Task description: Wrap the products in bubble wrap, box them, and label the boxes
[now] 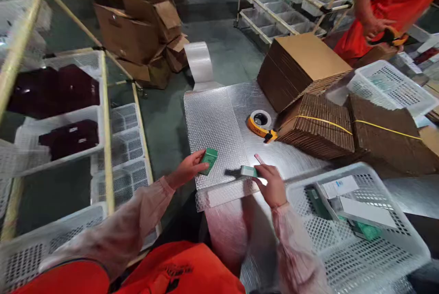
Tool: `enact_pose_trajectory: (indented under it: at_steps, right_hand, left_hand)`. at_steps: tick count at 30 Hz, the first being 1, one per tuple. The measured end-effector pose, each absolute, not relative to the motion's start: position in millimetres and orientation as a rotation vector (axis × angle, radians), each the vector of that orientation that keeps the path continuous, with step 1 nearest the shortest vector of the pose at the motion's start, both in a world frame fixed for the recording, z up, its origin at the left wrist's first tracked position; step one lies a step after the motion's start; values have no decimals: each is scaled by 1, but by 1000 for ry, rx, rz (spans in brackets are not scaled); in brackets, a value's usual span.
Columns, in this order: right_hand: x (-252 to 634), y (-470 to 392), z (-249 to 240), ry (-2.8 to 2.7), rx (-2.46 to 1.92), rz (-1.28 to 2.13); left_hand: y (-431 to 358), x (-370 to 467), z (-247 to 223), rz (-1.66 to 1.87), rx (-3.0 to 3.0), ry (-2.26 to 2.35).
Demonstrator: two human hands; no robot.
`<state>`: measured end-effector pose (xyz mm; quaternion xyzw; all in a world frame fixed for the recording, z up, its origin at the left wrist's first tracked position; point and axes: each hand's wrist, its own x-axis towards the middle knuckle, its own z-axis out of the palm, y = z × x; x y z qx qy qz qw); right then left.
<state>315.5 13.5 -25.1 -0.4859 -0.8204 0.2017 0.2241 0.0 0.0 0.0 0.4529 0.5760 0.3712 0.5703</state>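
My left hand (187, 170) is closed round a small green box (210, 160), held above the left edge of the bubble wrap (212, 122). In my right hand (274, 186) is a small white-and-green box (248, 171), gripped at its right end just over the sheet. The bubble wrap lies flat on the metal table (242, 97). Along its near edge, close to my body, a long white box (224, 193) lies under a fold of the wrap. A thin pinkish strip (259, 158) is beside my right fingers.
A yellow tape dispenser (259, 128) and a tape roll (261, 119) sit beside stacked cardboard (305, 65). To the right, a white basket (363, 257) holds several boxes. Racks with baskets (126, 138) stand left. A co-worker (401, 6) holds a tape dispenser at upper right.
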Motion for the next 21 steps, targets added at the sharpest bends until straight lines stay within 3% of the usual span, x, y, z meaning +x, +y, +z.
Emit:
enact_pose_trajectory:
  at_steps: [5,10,16,21]
  right_hand:
    - [227,64,-60,-2614,-1213,882]
    - [234,69,-84,-2663,-1001,1144]
    - [295,51,-68,-2441,-1272,924]
    - [296,5,-51,-2588,-1477,585]
  left_hand:
    - [4,-12,-14,841,1069,1346]
    - [1,3,-43,841,1289,1457]
    - [1,46,-58,484,1798,1539]
    - [10,59,-67,291,1890,1478]
